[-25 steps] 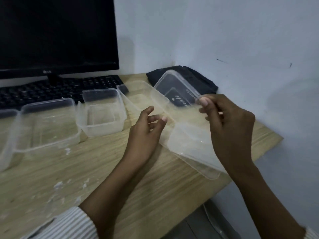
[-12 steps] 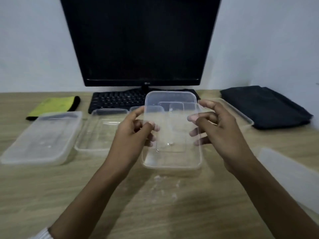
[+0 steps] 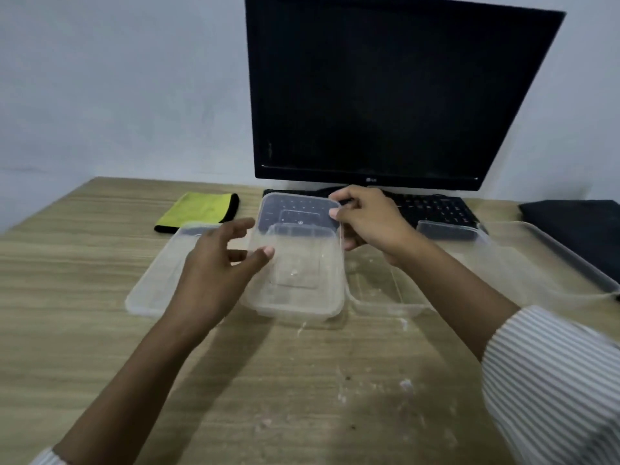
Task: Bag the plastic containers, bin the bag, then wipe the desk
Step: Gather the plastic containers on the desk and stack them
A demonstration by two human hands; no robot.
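A clear rectangular plastic container is tilted up above the desk in front of the monitor. My right hand pinches its far right corner. My left hand is at its left side with fingers spread and the thumb tip by the wall, not gripping. Another clear container lies on the desk just right of it, and a flat clear lid or tray lies to the left, partly behind my left hand. A small clear tub and a wide clear tray are further right.
A yellow-green cloth lies at the back left of the wooden desk. A dark folded fabric is at the back right. The black monitor and keyboard stand behind the containers. White crumbs speckle the near desk.
The view has swung left. The held container has gone leftward with my right hand on its far corner. My left hand has let go and opened beside it.
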